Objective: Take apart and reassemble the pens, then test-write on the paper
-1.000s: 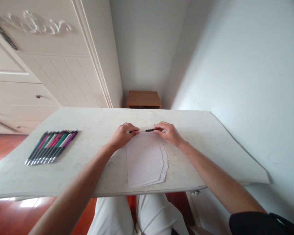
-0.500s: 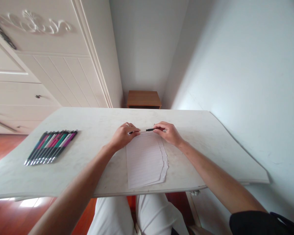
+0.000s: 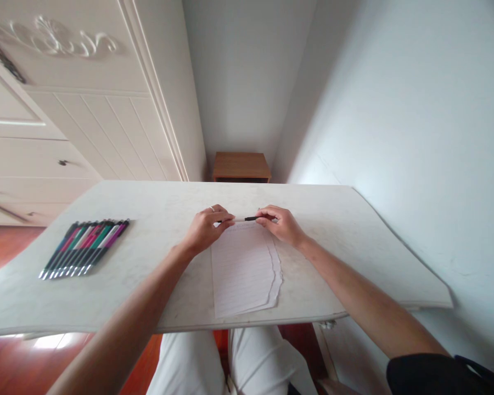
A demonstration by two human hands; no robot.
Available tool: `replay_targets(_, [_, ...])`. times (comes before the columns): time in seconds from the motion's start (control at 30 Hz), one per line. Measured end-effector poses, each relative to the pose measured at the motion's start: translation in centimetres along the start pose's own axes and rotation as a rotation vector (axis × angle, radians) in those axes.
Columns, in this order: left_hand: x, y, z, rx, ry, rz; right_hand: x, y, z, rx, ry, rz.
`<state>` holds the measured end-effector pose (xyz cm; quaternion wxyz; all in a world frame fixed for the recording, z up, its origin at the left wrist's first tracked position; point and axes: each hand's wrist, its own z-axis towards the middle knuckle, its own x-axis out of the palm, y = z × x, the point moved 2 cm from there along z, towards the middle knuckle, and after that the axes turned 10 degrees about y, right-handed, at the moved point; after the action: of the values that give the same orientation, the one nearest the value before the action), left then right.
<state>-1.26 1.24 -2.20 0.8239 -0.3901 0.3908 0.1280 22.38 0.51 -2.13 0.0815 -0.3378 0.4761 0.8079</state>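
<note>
A pen [image 3: 245, 219] with a white barrel and a black section lies level between my two hands, just above the top edge of some paper. My left hand [image 3: 209, 225], a ring on one finger, pinches its left end. At the other end, the fingers of my right hand [image 3: 280, 222] close on the black part. Below the hands, lined sheets of paper [image 3: 242, 269] with torn right edges are stacked on the white table [image 3: 321, 274]. Both pen tips are partly hidden by fingers.
Several pens [image 3: 84, 247] in mixed colours lie side by side in a slanted row at the table's left. A white cabinet [image 3: 86, 120] stands beyond on the left, a wall [image 3: 415, 137] on the right. A small wooden cabinet [image 3: 241, 164] is behind the table.
Both hands keep their hold on the pen, and their position is nearly the same. The view has shifted very slightly.
</note>
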Motion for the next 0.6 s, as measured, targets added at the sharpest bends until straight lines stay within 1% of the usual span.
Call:
replay_targets(0.1, [-0.1,-0.1,0.1,0.025,-0.005,-0.031,0.2,0.1,0.0,0.018,-0.001,0.025])
replay_targets(0.17, [-0.2,-0.1,0.2,0.016,-0.013,-0.048,0.4,0.2,0.1,0.026,-0.005,0.039])
replay_targets(0.3, [-0.3,0.0,0.3,-0.104,-0.057,-0.084,0.6,0.8,0.2,0.008,-0.058,0.034])
replay_targets(0.37, [-0.2,0.0,0.3,-0.152,-0.059,-0.107,0.6,1.3,0.2,-0.008,-0.078,0.01])
replay_targets(0.6, [-0.3,-0.2,0.2,-0.165,0.002,0.029,0.6,1.8,0.2,-0.042,-0.07,-0.089])
